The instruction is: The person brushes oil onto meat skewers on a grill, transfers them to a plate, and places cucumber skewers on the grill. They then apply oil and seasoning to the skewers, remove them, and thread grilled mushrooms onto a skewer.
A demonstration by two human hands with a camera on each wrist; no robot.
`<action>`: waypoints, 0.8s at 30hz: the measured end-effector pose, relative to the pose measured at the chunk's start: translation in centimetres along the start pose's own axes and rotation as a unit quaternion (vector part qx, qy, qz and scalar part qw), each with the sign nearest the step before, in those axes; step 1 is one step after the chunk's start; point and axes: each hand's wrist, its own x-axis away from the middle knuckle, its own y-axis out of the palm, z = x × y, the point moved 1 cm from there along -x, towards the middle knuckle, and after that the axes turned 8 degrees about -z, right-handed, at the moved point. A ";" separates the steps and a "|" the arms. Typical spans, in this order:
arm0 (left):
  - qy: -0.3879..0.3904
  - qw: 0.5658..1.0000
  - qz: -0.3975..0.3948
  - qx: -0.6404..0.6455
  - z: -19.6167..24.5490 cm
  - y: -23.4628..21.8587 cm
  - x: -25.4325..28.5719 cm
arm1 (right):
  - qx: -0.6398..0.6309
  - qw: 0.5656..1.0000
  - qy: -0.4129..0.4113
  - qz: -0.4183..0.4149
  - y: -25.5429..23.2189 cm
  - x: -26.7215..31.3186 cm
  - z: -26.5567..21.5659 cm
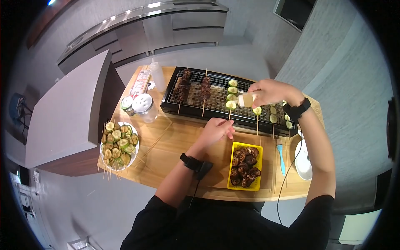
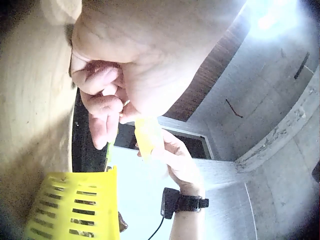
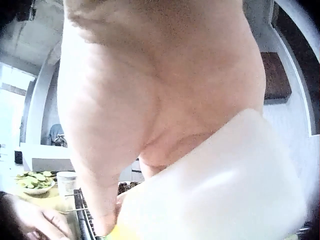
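- Plainly, at the far left, a plate (image 1: 136, 151) is piled with skewered slices; a lidded jar (image 1: 145, 109) is set near it.
- Next, the grill (image 1: 187, 113) is laid with two dark skewers (image 1: 206, 88) at its left end.
- By the grill's front edge, a bare stick end seems to be pinched in the curled fingers of the left hand (image 1: 216, 134).
- That stick belongs to the green-rimmed slice skewer (image 1: 231, 97), laid across the mesh. It should be light; the slices may be soft, slippery and easily torn, so it is best held by the wood.
- Nearer the person, a yellow basket (image 1: 230, 168) is filled with dark pieces.
- Above the slices, a translucent bottle (image 1: 247, 100), tilted cap-first, is gripped by the right hand (image 1: 273, 92). Its wall is probably light and squeezable, best grasped round the body.
- Farther right, a blue-handled brush (image 1: 281, 160) is left lying.
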 end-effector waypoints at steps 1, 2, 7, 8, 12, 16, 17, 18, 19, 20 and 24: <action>0.002 1.000 0.001 0.002 0.0 0.0 0.0 | 0.022 0.999 0.008 0.029 -0.2 -0.1 0.1; 0.004 1.000 0.003 0.004 0.0 0.0 0.1 | 0.044 0.997 0.015 0.057 -0.5 -0.3 0.2; 0.007 1.000 0.004 -0.004 0.0 0.0 0.1 | 0.113 0.986 0.018 0.118 -0.5 -0.8 1.1; 0.011 1.000 0.004 -0.003 -0.1 0.0 0.0 | 0.094 0.992 0.015 0.079 -0.6 -0.4 0.5; 0.004 1.000 -0.001 -0.012 -0.3 -0.1 0.0 | 0.009 0.999 0.005 -0.034 -0.2 0.6 -0.6; -0.004 1.000 0.000 -0.020 -0.1 -0.1 0.1 | 0.071 0.995 0.018 0.074 -0.6 -0.5 1.2; -0.004 1.000 0.002 -0.022 -0.1 -0.1 0.0 | 0.099 0.988 0.020 0.115 -0.7 -0.7 1.8; -0.004 1.000 0.001 -0.019 -0.1 -0.1 0.0 | 0.127 0.979 0.023 0.157 -0.8 -0.8 2.1; -0.003 1.000 0.001 -0.014 -0.1 -0.1 0.0 | 0.122 0.982 0.020 0.144 -0.9 -0.6 2.2; -0.002 1.000 0.001 -0.010 0.0 -0.1 0.0 | 0.117 0.984 0.016 0.131 -0.9 -0.5 2.2; -0.002 1.000 0.008 -0.012 0.1 0.1 0.3 | 0.022 1.000 -0.005 -0.009 -0.5 0.2 1.0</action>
